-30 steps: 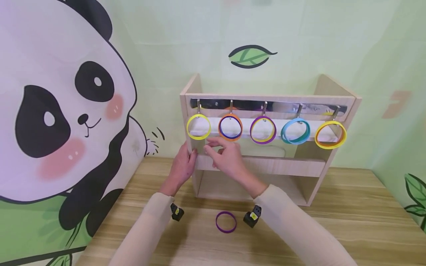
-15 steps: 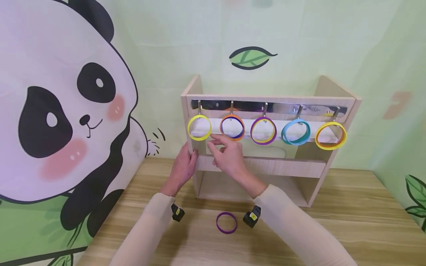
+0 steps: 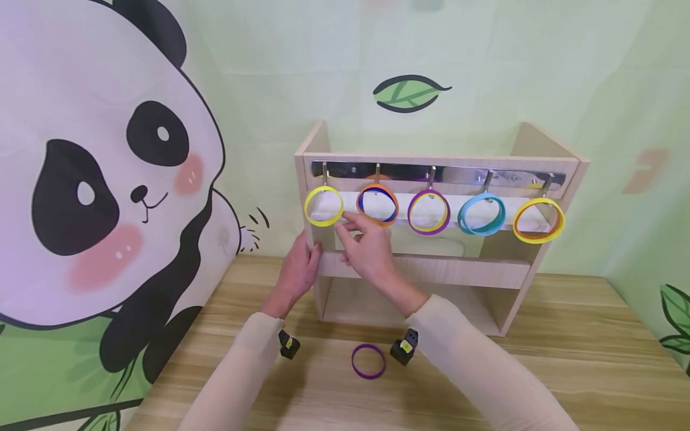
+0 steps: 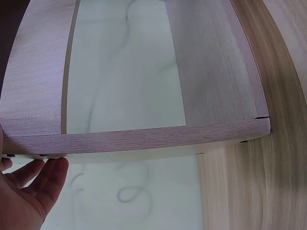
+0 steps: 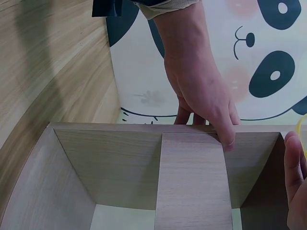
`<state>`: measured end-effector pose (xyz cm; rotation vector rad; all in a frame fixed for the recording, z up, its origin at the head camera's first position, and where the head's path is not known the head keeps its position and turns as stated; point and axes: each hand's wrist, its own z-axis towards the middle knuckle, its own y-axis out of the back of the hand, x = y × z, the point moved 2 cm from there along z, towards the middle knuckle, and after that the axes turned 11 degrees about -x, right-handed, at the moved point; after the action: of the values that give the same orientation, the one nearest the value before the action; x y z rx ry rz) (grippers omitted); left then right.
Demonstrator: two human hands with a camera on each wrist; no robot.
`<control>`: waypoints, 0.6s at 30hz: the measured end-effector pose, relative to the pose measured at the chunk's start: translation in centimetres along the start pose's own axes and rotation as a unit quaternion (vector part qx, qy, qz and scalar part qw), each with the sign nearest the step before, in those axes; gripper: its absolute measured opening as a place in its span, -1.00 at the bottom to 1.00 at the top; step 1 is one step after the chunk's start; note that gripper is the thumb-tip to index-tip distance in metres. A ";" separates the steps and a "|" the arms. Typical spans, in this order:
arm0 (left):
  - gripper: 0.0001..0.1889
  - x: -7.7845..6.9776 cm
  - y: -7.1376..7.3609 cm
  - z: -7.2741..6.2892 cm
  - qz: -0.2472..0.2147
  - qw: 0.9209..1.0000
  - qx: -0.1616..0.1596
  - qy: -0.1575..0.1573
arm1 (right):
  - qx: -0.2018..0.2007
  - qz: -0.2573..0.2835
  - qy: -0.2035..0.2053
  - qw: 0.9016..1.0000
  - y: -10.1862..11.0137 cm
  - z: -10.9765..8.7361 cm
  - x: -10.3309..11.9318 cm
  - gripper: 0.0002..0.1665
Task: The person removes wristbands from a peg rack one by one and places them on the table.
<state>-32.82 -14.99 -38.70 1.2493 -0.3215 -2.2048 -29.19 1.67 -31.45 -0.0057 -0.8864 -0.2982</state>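
In the head view, my left hand (image 3: 299, 268) grips the left side panel (image 5: 96, 128) of a wooden rack, its thumb on the inner side. The right wrist view shows this hand's other fingers on the panel's outer side. My right hand (image 3: 368, 244) is raised in front of the rack, its fingers bent. Its thumb and index fingertips are right at the lower right rim of a yellow ring (image 3: 324, 225); I cannot tell whether they pinch it. That ring hangs from the leftmost hook (image 3: 324, 170) of a metal strip.
Along the strip hang an orange ring (image 3: 397, 211) with a dark blue one, a purple ring (image 3: 447, 222) with yellow inside, blue rings (image 3: 504, 212), and a yellow ring (image 3: 563, 224) with orange inside. A purple ring (image 3: 369, 377) lies on the wooden table (image 3: 582, 371).
My right hand has moved slightly up, bringing its fingertips closer to the yellow ring's rim. My left hand keeps its hold on the panel; the rings hang as before.
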 end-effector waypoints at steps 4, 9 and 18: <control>-0.54 0.0 0.0 -0.1 0.007 1.000 -0.012 -0.013 | -0.003 0.016 -0.008 1.000 -0.3 0.0 -0.2 -0.63; -0.55 0.0 0.0 0.0 0.007 1.000 -0.013 -0.013 | 0.004 0.024 -0.028 0.999 -0.3 0.1 -0.4 -0.59; -0.56 0.1 0.0 0.0 0.007 1.000 -0.016 -0.013 | 0.019 0.030 -0.050 0.998 -0.5 0.1 -0.3 -0.59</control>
<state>-32.82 -15.02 -38.76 1.1994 -0.3045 -2.2067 -29.58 1.32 -31.67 -0.0117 -0.9891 -0.2253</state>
